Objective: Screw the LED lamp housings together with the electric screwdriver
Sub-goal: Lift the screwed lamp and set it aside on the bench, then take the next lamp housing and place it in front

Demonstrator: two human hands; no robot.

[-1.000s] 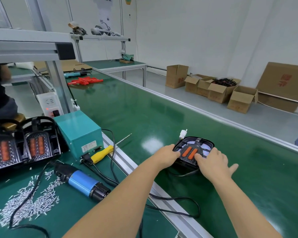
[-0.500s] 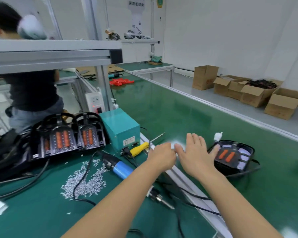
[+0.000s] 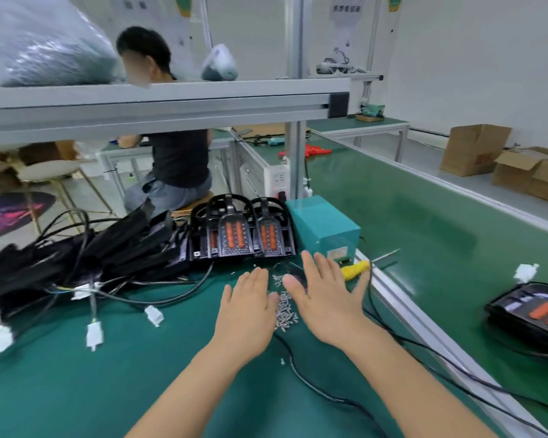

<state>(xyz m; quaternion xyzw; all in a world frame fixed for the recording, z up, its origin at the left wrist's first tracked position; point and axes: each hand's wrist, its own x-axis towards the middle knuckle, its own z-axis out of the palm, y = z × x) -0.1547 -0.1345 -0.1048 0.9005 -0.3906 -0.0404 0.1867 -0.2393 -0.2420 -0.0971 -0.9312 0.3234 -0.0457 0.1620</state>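
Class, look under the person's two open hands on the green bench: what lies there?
Small silver screws show between the left hand and right hand. Whatever lies directly beneath the palms is covered.

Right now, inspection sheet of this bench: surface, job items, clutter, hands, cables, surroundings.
Surface: green mat, conveyor belt on the right.
Job's things: lamp housings stacked at the back; one housing on the belt; loose screws; screwdriver not visible.
Clutter: teal box, yellow handle.
Hands: left hand and right hand open over the screws.
Cables: black leads with white plugs.
Surroundings: seated person, cardboard boxes.
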